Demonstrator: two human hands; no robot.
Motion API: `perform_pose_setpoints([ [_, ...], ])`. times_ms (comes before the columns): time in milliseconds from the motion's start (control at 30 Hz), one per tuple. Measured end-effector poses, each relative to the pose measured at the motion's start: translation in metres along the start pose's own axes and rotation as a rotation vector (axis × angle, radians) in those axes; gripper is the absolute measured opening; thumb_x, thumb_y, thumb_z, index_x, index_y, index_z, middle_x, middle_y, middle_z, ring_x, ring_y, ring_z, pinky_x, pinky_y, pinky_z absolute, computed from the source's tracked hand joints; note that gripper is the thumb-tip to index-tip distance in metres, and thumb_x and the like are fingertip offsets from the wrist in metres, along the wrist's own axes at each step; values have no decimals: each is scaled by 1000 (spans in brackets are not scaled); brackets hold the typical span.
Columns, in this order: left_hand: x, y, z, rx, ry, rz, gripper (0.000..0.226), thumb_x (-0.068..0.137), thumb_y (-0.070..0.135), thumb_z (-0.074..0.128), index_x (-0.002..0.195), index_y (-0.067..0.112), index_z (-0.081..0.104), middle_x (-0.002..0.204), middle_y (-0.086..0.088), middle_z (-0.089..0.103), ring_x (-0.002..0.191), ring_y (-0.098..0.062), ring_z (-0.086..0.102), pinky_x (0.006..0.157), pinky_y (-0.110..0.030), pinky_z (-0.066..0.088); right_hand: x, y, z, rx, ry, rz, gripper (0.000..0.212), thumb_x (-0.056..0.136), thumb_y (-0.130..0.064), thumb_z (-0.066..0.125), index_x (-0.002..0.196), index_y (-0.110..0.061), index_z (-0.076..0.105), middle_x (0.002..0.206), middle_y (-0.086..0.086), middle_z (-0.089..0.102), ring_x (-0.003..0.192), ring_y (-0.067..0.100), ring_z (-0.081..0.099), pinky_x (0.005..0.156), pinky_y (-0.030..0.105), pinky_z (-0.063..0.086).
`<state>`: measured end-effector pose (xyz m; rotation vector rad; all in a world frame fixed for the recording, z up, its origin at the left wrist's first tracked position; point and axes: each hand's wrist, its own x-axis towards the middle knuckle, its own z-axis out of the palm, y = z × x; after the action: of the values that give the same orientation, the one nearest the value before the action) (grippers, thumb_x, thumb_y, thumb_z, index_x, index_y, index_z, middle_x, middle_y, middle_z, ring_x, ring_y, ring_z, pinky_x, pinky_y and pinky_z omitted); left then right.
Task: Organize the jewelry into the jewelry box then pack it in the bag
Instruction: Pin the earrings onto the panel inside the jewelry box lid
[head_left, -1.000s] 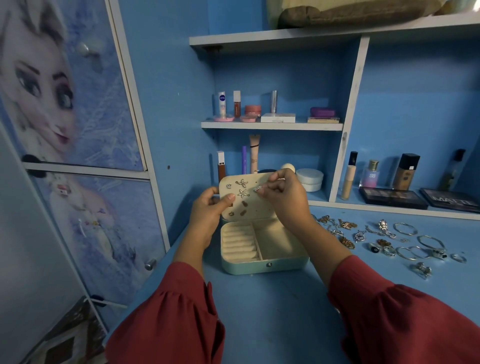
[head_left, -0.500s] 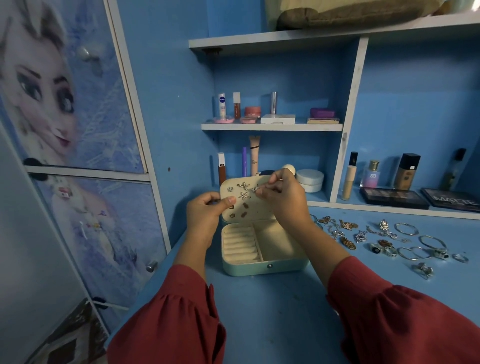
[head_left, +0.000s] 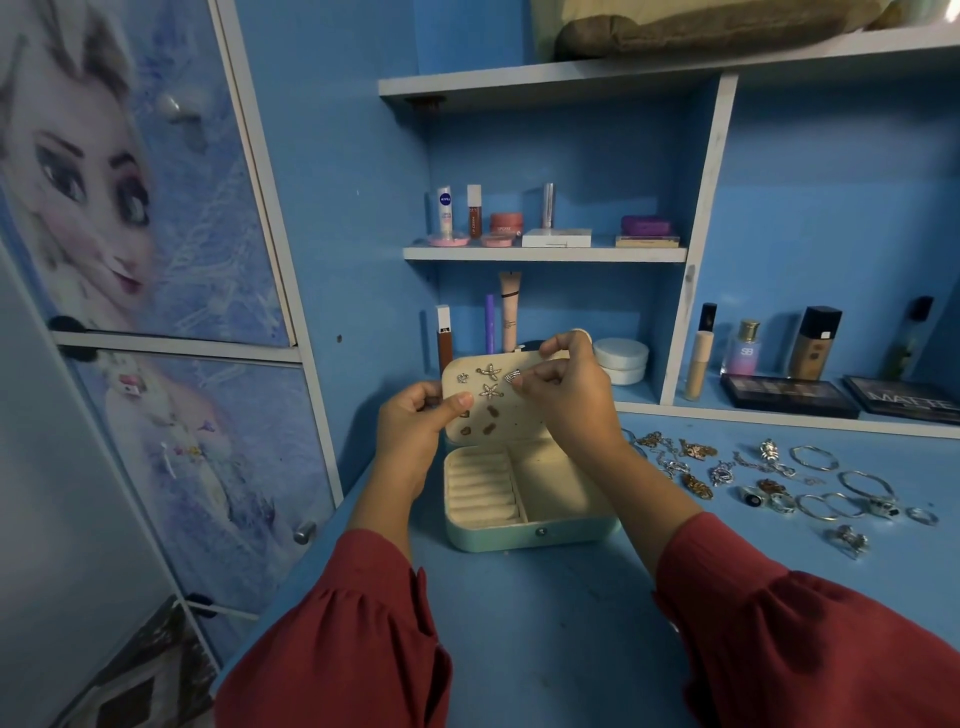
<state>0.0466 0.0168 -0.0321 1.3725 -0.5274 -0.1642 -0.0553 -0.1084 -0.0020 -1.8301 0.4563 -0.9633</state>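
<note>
A blue tabletop (head_left: 545, 623) under shelves of cosmetics carries the open jewelry box (head_left: 524, 499), with loose jewelry (head_left: 779, 483) spread to its right. The lid (head_left: 498, 405) is gripped at its edge by the left hand (head_left: 415, 426), while a small earring (head_left: 512, 376) is pinched against the lid panel by the right hand (head_left: 566, 395). The lid is best held rigid and the post pressed squarely into its hole before release.

- The right hand (head_left: 563, 395) covers the jewelry box (head_left: 524, 488) lid's right part.
- Palette (head_left: 904, 397), right of the box, runs off-frame (lettering partly readable).
</note>
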Motion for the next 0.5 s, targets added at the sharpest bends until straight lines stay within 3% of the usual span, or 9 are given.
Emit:
perform_pose_setpoints([
  [333,-1,2,0,-2,-7,1,11,82,4,71,92,7,70,83,-4,71,66,0,66,60,-10,49,0,-5,-2,-78,27,-2,32,84,-17,70,111,-22,54,78,-2,65,78,4,57,65,20,44],
  [500,-2,2,0,2,-10,11,9,81,6,71,89,9,69,83,-3,71,67,0,66,61,-11,50,-2,-6,-5,-257,20,-50,31,87,-21,64,118,-24,60,71,-10,55,75,10,55,69,30,49],
])
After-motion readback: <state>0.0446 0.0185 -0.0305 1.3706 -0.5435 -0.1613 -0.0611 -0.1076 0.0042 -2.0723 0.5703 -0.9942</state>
